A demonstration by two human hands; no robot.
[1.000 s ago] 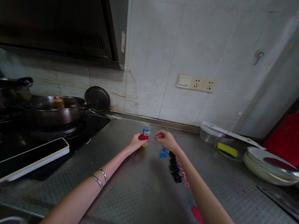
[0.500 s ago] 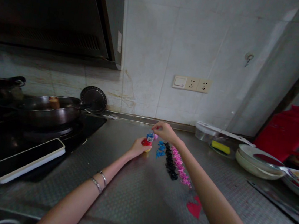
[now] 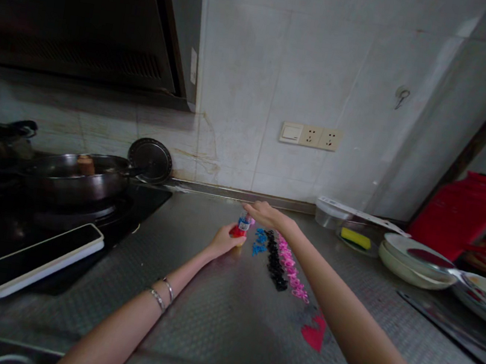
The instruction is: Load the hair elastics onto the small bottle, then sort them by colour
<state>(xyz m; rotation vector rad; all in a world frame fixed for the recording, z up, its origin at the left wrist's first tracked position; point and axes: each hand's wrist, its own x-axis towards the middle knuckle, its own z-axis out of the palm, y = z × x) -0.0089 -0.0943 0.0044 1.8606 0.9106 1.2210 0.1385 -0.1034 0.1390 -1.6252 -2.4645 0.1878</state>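
Note:
My left hand [image 3: 223,242] is closed round the base of a small stack of coloured pieces [image 3: 240,230], red at the bottom, blue and white above, held upright on the steel counter [image 3: 221,325]. My right hand [image 3: 265,214] reaches over the stack's top with fingers pinched; what they pinch is too small to make out. Right of the stack lie small blue pieces [image 3: 259,242], a row of black pieces [image 3: 275,263] and a row of pink pieces [image 3: 291,268]. A red piece [image 3: 314,334] lies nearer me.
A stove with a dark pan [image 3: 74,178] and a round lid [image 3: 151,160] is at the left. A phone [image 3: 34,260] lies on the stove's edge. Plates [image 3: 414,259], a yellow sponge [image 3: 355,238], a clear tub [image 3: 332,215] and a red flask [image 3: 470,216] stand at the right.
My right hand has come from beside the blue pieces up onto the top of the stack. The view has shifted right, showing the red flask.

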